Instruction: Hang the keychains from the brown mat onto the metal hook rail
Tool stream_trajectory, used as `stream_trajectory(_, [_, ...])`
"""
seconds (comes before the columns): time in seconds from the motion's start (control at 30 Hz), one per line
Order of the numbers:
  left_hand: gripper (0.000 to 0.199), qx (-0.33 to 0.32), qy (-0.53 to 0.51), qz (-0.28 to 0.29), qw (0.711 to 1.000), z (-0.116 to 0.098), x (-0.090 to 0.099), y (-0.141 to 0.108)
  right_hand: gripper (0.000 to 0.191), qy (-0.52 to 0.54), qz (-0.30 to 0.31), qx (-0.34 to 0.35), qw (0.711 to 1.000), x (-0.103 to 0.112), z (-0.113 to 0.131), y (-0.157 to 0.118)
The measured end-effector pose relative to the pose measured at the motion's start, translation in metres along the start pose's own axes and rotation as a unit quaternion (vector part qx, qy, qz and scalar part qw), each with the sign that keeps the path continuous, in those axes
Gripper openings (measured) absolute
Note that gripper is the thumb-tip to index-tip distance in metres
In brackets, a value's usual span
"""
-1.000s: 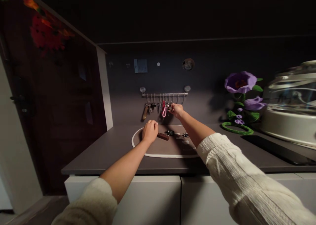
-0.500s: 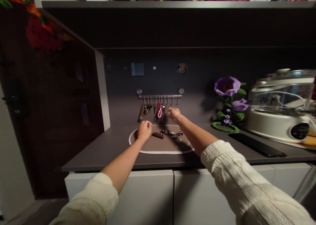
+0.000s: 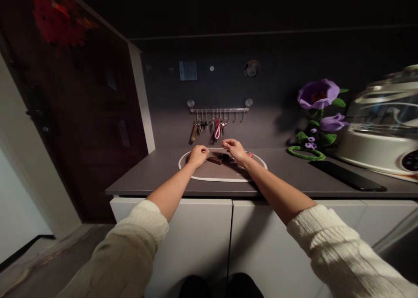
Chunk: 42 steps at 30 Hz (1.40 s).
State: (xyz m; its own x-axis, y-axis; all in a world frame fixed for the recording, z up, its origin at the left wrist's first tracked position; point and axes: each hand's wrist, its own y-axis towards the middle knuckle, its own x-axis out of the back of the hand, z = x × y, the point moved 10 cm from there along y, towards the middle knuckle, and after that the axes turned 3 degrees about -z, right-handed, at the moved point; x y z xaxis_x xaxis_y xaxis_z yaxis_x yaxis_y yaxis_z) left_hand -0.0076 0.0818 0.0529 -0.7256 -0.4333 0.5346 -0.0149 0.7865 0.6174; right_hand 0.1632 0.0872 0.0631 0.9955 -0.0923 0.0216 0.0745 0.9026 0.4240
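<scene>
Handling step: left hand (image 3: 197, 155) hovered at mat (image 3: 225, 180) 10 o'clock, right hand (image 3: 235, 150) 1 o'clock; fingers curled, grip unclear; next likely needed pinching.

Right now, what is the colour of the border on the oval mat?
The border is white, seen best in the head view.

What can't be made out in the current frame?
All in the head view:
Dark items on the oval mat: partly hidden by the right hand.
Left hand: too small to tell whether it pinches anything.
Keys: too small to count.
White appliance: cut off by the right edge.
</scene>
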Motion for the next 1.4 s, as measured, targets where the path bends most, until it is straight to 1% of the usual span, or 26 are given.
stream_trajectory(0.07, [0.017,-0.028,-0.008,0.03,0.999,-0.008,-0.004,-0.003,0.008,-0.037,0.015,0.022,0.999,0.002,-0.003,-0.002])
stream_trajectory(0.13, [0.019,-0.074,-0.008,0.072,0.995,-0.018,-0.011,-0.008,0.008,-0.063,0.021,0.037,0.997,0.005,-0.005,-0.001])
stream_trajectory(0.27, [0.021,-0.153,0.003,0.158,0.976,-0.031,-0.025,-0.018,0.009,-0.105,0.022,0.045,0.993,0.006,-0.007,0.001])
stream_trajectory(0.3, [0.021,-0.162,0.007,0.17,0.972,-0.031,-0.027,-0.019,0.009,-0.112,0.024,0.045,0.992,0.005,-0.006,0.001])
stream_trajectory(0.37, [0.02,-0.166,0.02,0.174,0.97,-0.03,-0.028,-0.019,0.009,-0.125,0.03,0.047,0.991,0.002,-0.005,-0.001])
stream_trajectory(0.47, [0.018,-0.154,0.032,0.156,0.975,-0.027,-0.026,-0.017,0.008,-0.157,0.036,0.056,0.985,0.0,-0.002,-0.003])
stream_trajectory(0.57, [0.018,-0.132,0.006,0.141,0.981,-0.027,-0.022,-0.016,0.01,-0.195,0.051,0.063,0.978,-0.003,-0.004,-0.003])
stream_trajectory(0.67, [0.02,-0.078,-0.072,0.139,0.985,-0.023,-0.02,-0.015,0.014,-0.221,0.056,0.07,0.971,-0.004,-0.007,-0.001])
stream_trajectory(0.8, [0.024,0.004,-0.206,0.137,0.969,-0.014,-0.022,-0.013,0.014,-0.225,0.06,0.074,0.97,-0.006,-0.004,-0.002])
stream_trajectory(0.87, [0.024,0.054,-0.278,0.125,0.951,-0.007,-0.024,-0.012,0.014,-0.219,0.061,0.071,0.971,-0.007,-0.003,-0.004])
stream_trajectory(0.9, [0.024,0.084,-0.319,0.126,0.936,-0.004,-0.026,-0.012,0.014,-0.217,0.06,0.071,0.972,-0.007,-0.003,-0.004])
stream_trajectory(1.0, [0.024,0.176,-0.427,0.15,0.874,0.002,-0.036,-0.017,0.014,-0.22,0.057,0.076,0.971,-0.007,0.0,-0.006])
stream_trajectory(1.07, [0.027,0.212,-0.473,0.169,0.838,0.001,-0.039,-0.02,0.014,-0.224,0.055,0.08,0.97,-0.007,0.0,-0.007])
stream_trajectory(1.17, [0.036,0.227,-0.536,0.181,0.793,-0.007,-0.036,-0.022,0.016,-0.225,0.062,0.08,0.969,-0.009,0.0,-0.008])
stream_trajectory(1.23, [0.043,0.227,-0.571,0.171,0.77,-0.011,-0.031,-0.021,0.017,-0.22,0.072,0.075,0.97,-0.01,-0.001,-0.008])
stream_trajectory(1.4, [0.05,0.221,-0.619,0.132,0.742,-0.014,-0.017,-0.015,0.018,-0.198,0.105,0.062,0.973,-0.017,-0.005,-0.01])
